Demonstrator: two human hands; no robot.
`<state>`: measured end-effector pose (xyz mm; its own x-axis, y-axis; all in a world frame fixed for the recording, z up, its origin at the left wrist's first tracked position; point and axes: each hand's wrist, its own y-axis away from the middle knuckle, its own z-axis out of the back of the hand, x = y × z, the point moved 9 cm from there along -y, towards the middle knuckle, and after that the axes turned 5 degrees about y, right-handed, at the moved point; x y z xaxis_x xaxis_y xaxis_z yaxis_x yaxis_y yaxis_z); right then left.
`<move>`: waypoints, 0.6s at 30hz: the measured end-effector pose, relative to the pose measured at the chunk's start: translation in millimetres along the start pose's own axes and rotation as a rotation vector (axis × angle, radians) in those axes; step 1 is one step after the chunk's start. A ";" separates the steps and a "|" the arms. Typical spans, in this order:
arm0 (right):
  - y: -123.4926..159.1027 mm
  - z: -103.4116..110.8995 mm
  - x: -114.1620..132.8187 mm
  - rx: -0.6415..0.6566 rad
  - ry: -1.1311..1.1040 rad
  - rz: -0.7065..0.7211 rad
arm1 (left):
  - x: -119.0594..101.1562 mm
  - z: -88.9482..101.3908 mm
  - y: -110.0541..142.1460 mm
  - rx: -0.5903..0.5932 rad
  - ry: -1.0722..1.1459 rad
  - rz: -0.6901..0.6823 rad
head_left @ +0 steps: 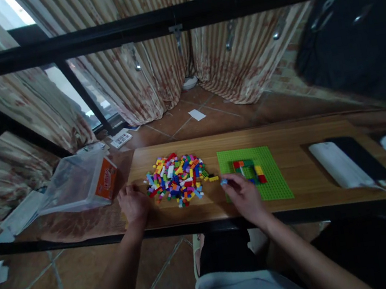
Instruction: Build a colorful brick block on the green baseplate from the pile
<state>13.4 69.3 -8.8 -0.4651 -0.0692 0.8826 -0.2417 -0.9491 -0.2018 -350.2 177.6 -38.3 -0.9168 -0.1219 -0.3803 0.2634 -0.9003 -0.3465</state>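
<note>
My right hand (244,197) pinches a small light blue toy brick (224,181) between thumb and fingers, at the left edge of the green baseplate (277,184). On that plate stands a square ring of bricks (259,171) in red, orange, green, yellow and blue; my hand covers its lower left part. My left hand (133,205) rests on the table's left end with fingers loosely bent and apart, holding nothing visible. Just right of it lies a heap of mixed coloured bricks (176,177). A yellow brick (213,178) lies between heap and plate.
A clear plastic box (74,184) with an orange label stands left of the wooden table (193,145). A white pouch (340,164) and a dark flat object (361,158) lie on the right. A black metal bar (192,228) runs along the near edge.
</note>
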 end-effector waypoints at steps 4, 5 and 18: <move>16.4 51.3 -47.4 -0.145 -0.150 -0.212 | -1.8 0.5 -1.3 0.002 0.000 -0.011; 18.5 61.2 -56.3 -0.176 -0.171 -0.241 | -2.2 0.5 -1.5 0.006 -0.005 -0.010; 7.8 124.1 -63.3 -0.269 0.282 -0.142 | -0.2 -0.3 -2.1 0.002 -0.001 0.004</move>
<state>146.6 28.1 -13.6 -0.6169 0.1789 0.7664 -0.5172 -0.8262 -0.2234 -350.5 179.6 -37.9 -0.9160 -0.1263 -0.3807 0.2667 -0.9007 -0.3429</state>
